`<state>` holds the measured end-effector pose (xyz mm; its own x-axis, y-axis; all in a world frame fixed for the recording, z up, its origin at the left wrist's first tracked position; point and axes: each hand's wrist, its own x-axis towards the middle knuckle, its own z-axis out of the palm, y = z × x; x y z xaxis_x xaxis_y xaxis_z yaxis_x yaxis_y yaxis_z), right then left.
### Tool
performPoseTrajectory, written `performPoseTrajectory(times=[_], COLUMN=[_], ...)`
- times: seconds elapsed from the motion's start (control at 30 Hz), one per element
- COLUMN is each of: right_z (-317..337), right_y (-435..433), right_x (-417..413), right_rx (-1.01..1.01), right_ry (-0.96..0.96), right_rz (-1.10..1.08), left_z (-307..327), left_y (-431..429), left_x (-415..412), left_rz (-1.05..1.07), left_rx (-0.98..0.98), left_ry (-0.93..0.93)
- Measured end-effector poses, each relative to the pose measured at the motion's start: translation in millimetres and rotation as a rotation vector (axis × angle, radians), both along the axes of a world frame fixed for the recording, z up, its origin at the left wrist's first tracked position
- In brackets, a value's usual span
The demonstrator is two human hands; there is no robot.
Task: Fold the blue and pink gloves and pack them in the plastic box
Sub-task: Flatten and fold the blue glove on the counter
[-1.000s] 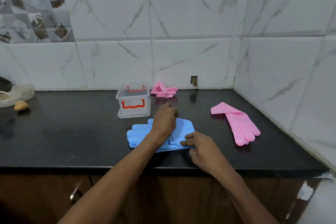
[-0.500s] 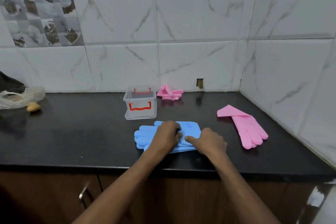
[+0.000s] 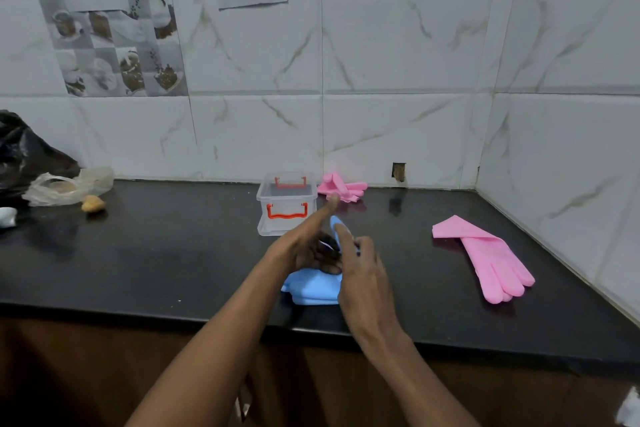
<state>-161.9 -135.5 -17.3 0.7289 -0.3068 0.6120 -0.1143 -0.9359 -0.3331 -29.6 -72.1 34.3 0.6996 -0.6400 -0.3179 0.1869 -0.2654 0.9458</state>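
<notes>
Blue gloves (image 3: 313, 288) lie stacked at the centre of the frame, near the front edge of the black counter (image 3: 173, 253); one end is lifted off the pile and stands up between my hands. My right hand (image 3: 362, 274) pinches that raised flap between thumb and forefinger; I can't make out its other fingers. My left hand (image 3: 304, 248) hangs over the pile, forefinger stretched up-frame toward the plastic box (image 3: 277, 227); the other fingers look curled, but blur hides whether they hold rubber or nothing; cannot tell. The box stands open just above my hands in frame; I see nothing in it. The flat pink glove (image 3: 485, 260) lies at the right of the frame, well apart; the bunched pink glove (image 3: 341, 185) sits by the wall, just right of the box.

Handling, my judgement: thin rubber; light, limp, springy; a fold will likely open again unless pressed down. It is probably grippy on skin but slick on the polished counter, so the pile may slide. Best hold: pinch the lifted edge through both layers, lay it over, flatten with the palm, then take the bundle by its folded sides.
</notes>
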Motion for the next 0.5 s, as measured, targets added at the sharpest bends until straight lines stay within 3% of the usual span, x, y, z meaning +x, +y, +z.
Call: performPoseTrajectory(times=[0.07,0.2,0.33,0.37,0.43,0.5], right_z=[-9.2,-18.4,-22.0,-22.9,-23.9,-23.9], right_y=[5.5,-6.4,-9.4,-8.9,-7.6,-4.6], right_x=[1.6,1.3,2.4,3.7,8.0,12.9], right_rx=[-0.067,0.016,0.024,-0.003,-0.056,-0.105], right_ry=[0.021,0.158,0.289,0.306,0.323,0.335], right_rz=[0.055,-0.012,0.076,0.078,0.082,0.126], left_z=[-5.0,-28.2,-39.6,-43.9,-51.7,-53.6], left_y=[0.7,3.8,7.2,7.8,13.2,22.7], left_x=[-1.6,3.7,2.9,2.7,3.2,8.6], left_rz=[0.021,0.187,0.339,0.388,0.395,0.362], left_rx=[0.036,-0.053,0.052,0.048,-0.035,-0.124], left_ry=[-0.097,-0.193,-0.736,-0.783,-0.699,-0.459])
